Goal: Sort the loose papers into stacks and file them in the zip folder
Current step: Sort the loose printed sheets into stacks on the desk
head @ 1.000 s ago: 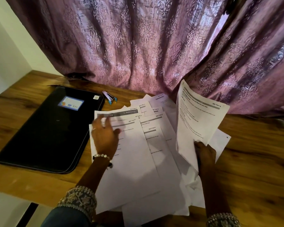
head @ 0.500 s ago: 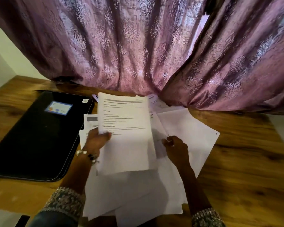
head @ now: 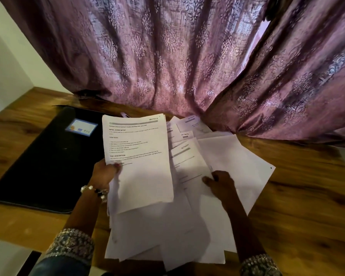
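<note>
A spread of loose white papers (head: 233, 162) covers the middle of the wooden table (head: 307, 196). My left hand (head: 105, 173) grips a thin stack of printed sheets (head: 139, 156) by its left edge and holds it raised above the pile, text facing me. My right hand (head: 219, 181) lies on the pile to the right, its fingertips pinching the edge of one sheet. The black zip folder (head: 44, 156) lies shut and flat on the table to the left, with a small card label (head: 81, 127) on its cover.
A purple patterned curtain (head: 187, 56) hangs right behind the table, its hem touching the far papers. A small pen-like object (head: 125, 114) peeks out behind the held stack. Near me the papers overhang the table's front edge (head: 28, 236).
The sheet that my right hand held up a second ago is now in the left hand's raised stack. My right hand has come down onto the pile. The view has shifted slightly.
</note>
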